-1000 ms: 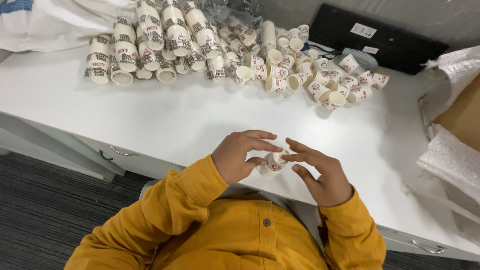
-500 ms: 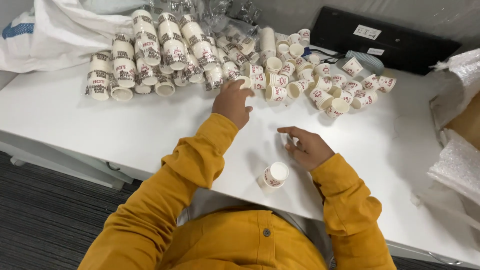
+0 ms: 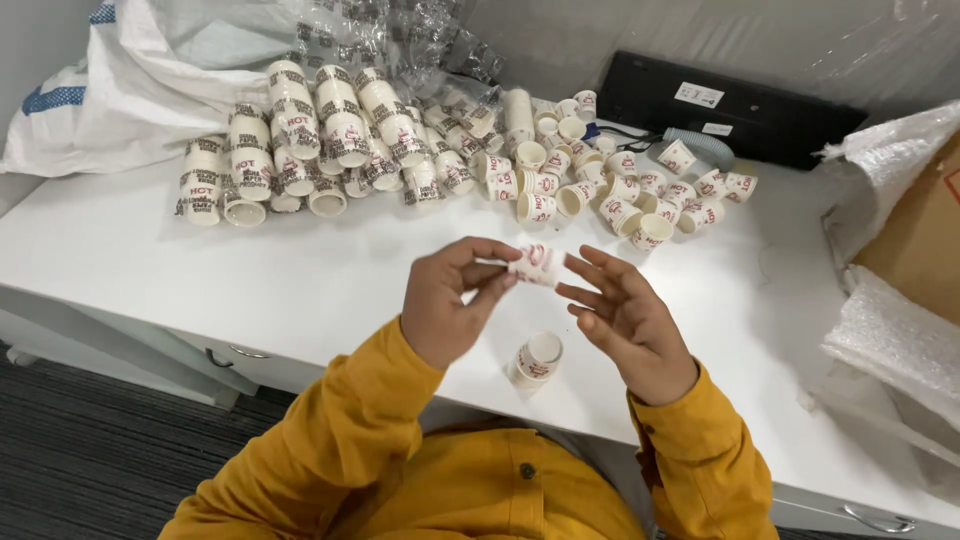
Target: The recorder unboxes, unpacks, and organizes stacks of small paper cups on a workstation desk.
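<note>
A small white paper cup [image 3: 538,265] with red print is pinched on its side between the fingertips of my left hand [image 3: 452,298] and my right hand [image 3: 628,322], above the white table [image 3: 200,270]. Just below them a short stack of the same small cups [image 3: 537,360] stands upright near the table's front edge. Both arms wear mustard-yellow sleeves.
Many loose small cups [image 3: 610,185] lie scattered at the back middle. Stacks of larger printed cups [image 3: 300,145] lie on their sides at the back left, before a white sack [image 3: 130,90]. A black keyboard [image 3: 730,110] sits behind; a cardboard box with bubble wrap [image 3: 900,260] stands right.
My left hand has come back from the pile of loose cups with one small cup, and both hands now meet on it above the standing stack.
</note>
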